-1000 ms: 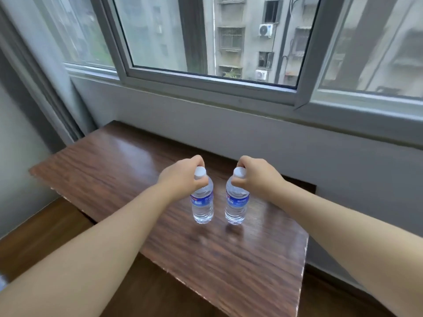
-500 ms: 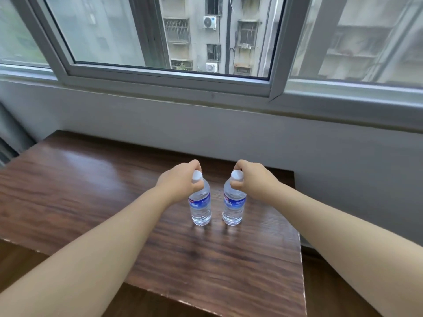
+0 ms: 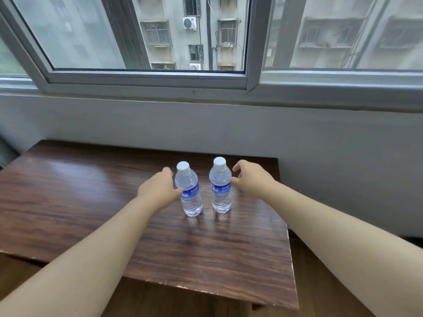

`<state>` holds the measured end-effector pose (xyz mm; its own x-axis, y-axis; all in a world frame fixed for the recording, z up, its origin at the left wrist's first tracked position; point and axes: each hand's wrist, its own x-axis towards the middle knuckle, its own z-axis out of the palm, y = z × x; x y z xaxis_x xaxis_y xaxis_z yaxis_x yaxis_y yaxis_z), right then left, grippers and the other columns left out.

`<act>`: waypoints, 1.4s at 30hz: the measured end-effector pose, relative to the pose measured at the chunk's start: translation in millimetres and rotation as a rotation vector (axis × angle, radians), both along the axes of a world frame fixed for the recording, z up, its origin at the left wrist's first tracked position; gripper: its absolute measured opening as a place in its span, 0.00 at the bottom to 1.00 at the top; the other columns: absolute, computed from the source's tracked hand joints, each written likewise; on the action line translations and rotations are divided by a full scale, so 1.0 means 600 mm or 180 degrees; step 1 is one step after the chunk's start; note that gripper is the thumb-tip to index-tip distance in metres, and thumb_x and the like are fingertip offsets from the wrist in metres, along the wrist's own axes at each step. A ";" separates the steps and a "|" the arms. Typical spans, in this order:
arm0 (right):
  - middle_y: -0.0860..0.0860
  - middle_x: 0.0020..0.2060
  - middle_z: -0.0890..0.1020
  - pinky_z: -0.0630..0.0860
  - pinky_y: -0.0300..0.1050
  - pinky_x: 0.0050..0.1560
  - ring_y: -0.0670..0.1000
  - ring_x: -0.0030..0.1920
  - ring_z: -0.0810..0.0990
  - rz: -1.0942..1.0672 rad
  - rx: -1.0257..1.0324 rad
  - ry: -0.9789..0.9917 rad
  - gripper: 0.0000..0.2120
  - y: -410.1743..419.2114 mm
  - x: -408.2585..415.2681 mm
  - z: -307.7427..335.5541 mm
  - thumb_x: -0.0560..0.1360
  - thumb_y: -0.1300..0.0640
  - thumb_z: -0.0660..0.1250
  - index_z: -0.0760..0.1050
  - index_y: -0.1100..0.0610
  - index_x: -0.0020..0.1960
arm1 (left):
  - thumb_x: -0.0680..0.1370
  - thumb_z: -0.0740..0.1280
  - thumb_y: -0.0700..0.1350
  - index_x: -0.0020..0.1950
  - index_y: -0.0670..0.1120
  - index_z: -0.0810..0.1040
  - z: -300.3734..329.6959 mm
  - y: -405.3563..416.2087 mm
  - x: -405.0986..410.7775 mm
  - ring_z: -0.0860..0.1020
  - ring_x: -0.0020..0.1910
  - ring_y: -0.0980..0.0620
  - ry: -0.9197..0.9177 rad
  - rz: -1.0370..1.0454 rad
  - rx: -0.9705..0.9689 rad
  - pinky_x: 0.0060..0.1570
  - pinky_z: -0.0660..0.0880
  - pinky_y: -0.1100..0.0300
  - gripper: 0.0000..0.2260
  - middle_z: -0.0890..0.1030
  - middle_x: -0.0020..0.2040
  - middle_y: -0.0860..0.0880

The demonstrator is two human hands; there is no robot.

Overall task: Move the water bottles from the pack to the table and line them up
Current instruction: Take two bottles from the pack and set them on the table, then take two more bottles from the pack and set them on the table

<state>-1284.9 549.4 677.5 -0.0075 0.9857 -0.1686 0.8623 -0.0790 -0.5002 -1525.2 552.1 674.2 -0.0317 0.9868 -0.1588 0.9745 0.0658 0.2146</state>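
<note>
Two hands flank two bottles. Left hand (image 3: 158, 191): fingers loosely spread, thumb tip touching the left bottle (image 3: 188, 189) near its blue label, no grip around it. Right hand (image 3: 250, 179): fingers relaxed and parted, thumb tip at the right bottle (image 3: 220, 186) just above the label, nothing pinched. Both bottles stand upright with white caps on, side by side with a small gap, toward the far right part of the wooden table (image 3: 91, 202). They look roughly level with each other, so this pair seems placed and lined up. Pack is not in view, so I cannot tell how many bottles are left to move. Window and wall sit beyond the far edge.
</note>
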 end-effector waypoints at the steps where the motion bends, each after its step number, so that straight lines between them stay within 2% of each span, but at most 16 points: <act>1: 0.50 0.52 0.79 0.77 0.49 0.54 0.52 0.52 0.78 -0.0015 -0.0062 -0.0004 0.14 -0.010 0.015 -0.007 0.75 0.51 0.64 0.72 0.53 0.59 | 0.75 0.65 0.57 0.58 0.47 0.70 -0.008 -0.010 -0.002 0.77 0.52 0.47 0.0129 0.0070 -0.0111 0.44 0.71 0.56 0.18 0.77 0.54 0.49; 3: 0.50 0.55 0.80 0.76 0.49 0.57 0.52 0.55 0.77 -0.0008 -0.0206 0.0007 0.12 -0.036 0.049 -0.024 0.75 0.52 0.63 0.75 0.53 0.57 | 0.76 0.64 0.55 0.53 0.49 0.74 -0.023 -0.032 0.000 0.76 0.54 0.48 0.0291 0.0077 -0.0449 0.47 0.72 0.56 0.12 0.78 0.54 0.49; 5: 0.50 0.56 0.80 0.74 0.46 0.58 0.51 0.56 0.77 0.0029 -0.0342 0.0094 0.11 -0.070 0.088 -0.040 0.76 0.53 0.63 0.76 0.53 0.57 | 0.76 0.65 0.52 0.48 0.49 0.76 -0.041 -0.052 0.013 0.77 0.52 0.49 0.0102 -0.0095 -0.0752 0.50 0.73 0.57 0.08 0.80 0.52 0.50; 10: 0.47 0.51 0.79 0.73 0.40 0.54 0.48 0.53 0.78 -0.0136 -0.0466 0.0817 0.10 -0.196 0.223 -0.077 0.77 0.53 0.64 0.77 0.53 0.57 | 0.77 0.68 0.48 0.51 0.51 0.79 -0.065 -0.115 0.139 0.78 0.51 0.56 -0.1066 -0.0643 -0.1023 0.49 0.72 0.62 0.04 0.81 0.50 0.54; 12: 0.47 0.50 0.81 0.75 0.42 0.55 0.48 0.52 0.79 -0.0375 -0.0450 0.1100 0.10 -0.259 0.292 -0.093 0.77 0.52 0.65 0.77 0.52 0.57 | 0.77 0.68 0.48 0.53 0.49 0.79 -0.073 -0.147 0.217 0.78 0.50 0.56 -0.1231 -0.0791 -0.1061 0.49 0.74 0.62 0.06 0.81 0.49 0.53; 14: 0.47 0.48 0.81 0.74 0.39 0.52 0.46 0.50 0.80 -0.0627 -0.0443 0.1338 0.10 -0.331 0.366 -0.105 0.77 0.52 0.65 0.77 0.51 0.57 | 0.78 0.67 0.47 0.53 0.49 0.79 -0.082 -0.184 0.304 0.79 0.50 0.55 -0.1306 -0.0962 -0.1121 0.51 0.75 0.60 0.06 0.81 0.49 0.53; 16: 0.47 0.46 0.82 0.74 0.35 0.48 0.45 0.48 0.80 -0.0961 -0.0368 0.1558 0.09 -0.408 0.444 -0.112 0.77 0.53 0.65 0.77 0.51 0.56 | 0.78 0.66 0.46 0.53 0.51 0.78 -0.088 -0.228 0.398 0.79 0.49 0.57 -0.1417 -0.1154 -0.1230 0.49 0.76 0.62 0.05 0.82 0.48 0.54; 18: 0.47 0.46 0.83 0.75 0.35 0.48 0.44 0.46 0.82 -0.1326 -0.0280 0.1728 0.08 -0.488 0.524 -0.116 0.76 0.54 0.66 0.77 0.50 0.55 | 0.79 0.65 0.46 0.53 0.52 0.78 -0.094 -0.271 0.495 0.80 0.48 0.60 -0.1572 -0.1335 -0.1337 0.49 0.76 0.64 0.04 0.82 0.48 0.54; 24: 0.49 0.43 0.85 0.77 0.45 0.52 0.45 0.44 0.83 -0.2619 -0.0061 0.2073 0.06 -0.733 0.747 -0.138 0.74 0.56 0.67 0.78 0.48 0.50 | 0.78 0.67 0.45 0.50 0.51 0.79 -0.114 -0.393 0.781 0.83 0.44 0.60 -0.1827 -0.1901 -0.1689 0.56 0.78 0.54 0.04 0.84 0.47 0.51; 27: 0.51 0.44 0.85 0.77 0.47 0.52 0.49 0.46 0.83 -0.3255 0.0009 0.2133 0.06 -0.839 0.821 -0.148 0.74 0.57 0.67 0.78 0.49 0.49 | 0.78 0.67 0.44 0.50 0.52 0.79 -0.125 -0.442 0.903 0.83 0.45 0.58 -0.1814 -0.2117 -0.1928 0.55 0.78 0.51 0.03 0.84 0.47 0.51; 31: 0.52 0.44 0.84 0.76 0.47 0.53 0.49 0.45 0.83 -0.4068 0.0225 0.2279 0.06 -0.970 0.900 -0.161 0.75 0.60 0.65 0.78 0.50 0.48 | 0.80 0.64 0.44 0.53 0.50 0.78 -0.134 -0.504 1.077 0.83 0.49 0.54 -0.1830 -0.2474 -0.2154 0.52 0.78 0.58 0.05 0.84 0.49 0.50; 35: 0.51 0.45 0.84 0.76 0.42 0.49 0.48 0.44 0.82 -0.4798 0.0469 0.2417 0.07 -1.059 0.966 -0.177 0.77 0.61 0.63 0.77 0.51 0.50 | 0.80 0.64 0.42 0.56 0.46 0.78 -0.146 -0.547 1.241 0.82 0.49 0.53 -0.1859 -0.2809 -0.2352 0.52 0.77 0.59 0.07 0.83 0.50 0.49; 42: 0.53 0.46 0.83 0.76 0.42 0.51 0.48 0.43 0.81 -0.5635 0.0797 0.2535 0.08 -1.126 1.143 -0.195 0.78 0.62 0.62 0.77 0.57 0.54 | 0.78 0.66 0.44 0.53 0.50 0.79 -0.181 -0.589 1.550 0.83 0.50 0.54 -0.1714 -0.3390 -0.2754 0.57 0.77 0.54 0.05 0.84 0.50 0.49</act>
